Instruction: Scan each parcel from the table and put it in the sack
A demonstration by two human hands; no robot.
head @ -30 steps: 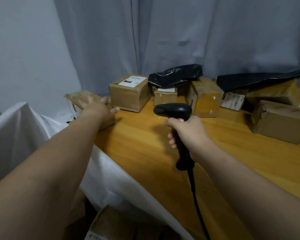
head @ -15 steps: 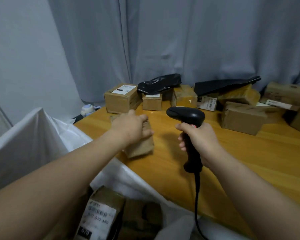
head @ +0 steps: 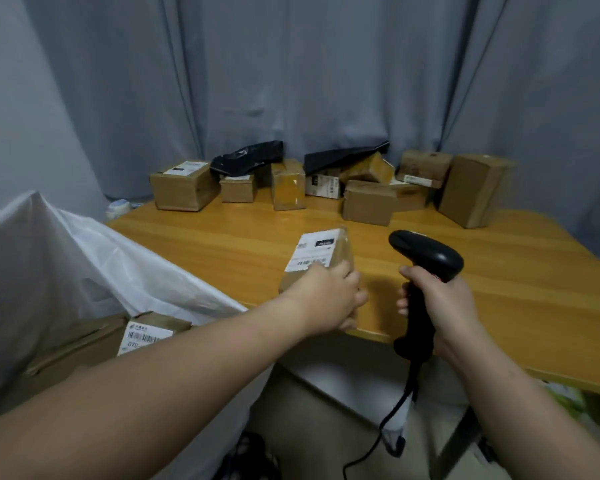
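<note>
while the left hand (head: 326, 301) grips a labelled parcel (head: 321, 256) at the counter's (head: 222, 242) near edge, the right hand (head: 445, 306) is wrapped round the scanner (head: 426, 256) handle, just beside the parcel at its 3 o'clock. white sack (head: 84, 258) at 9 o'clock, other parcels (head: 184, 188) at 12.

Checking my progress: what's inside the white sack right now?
In the sack, a brown box with a barcode label shows, with more cardboard beside it. The sack's wall and the left forearm hide anything deeper.
</note>
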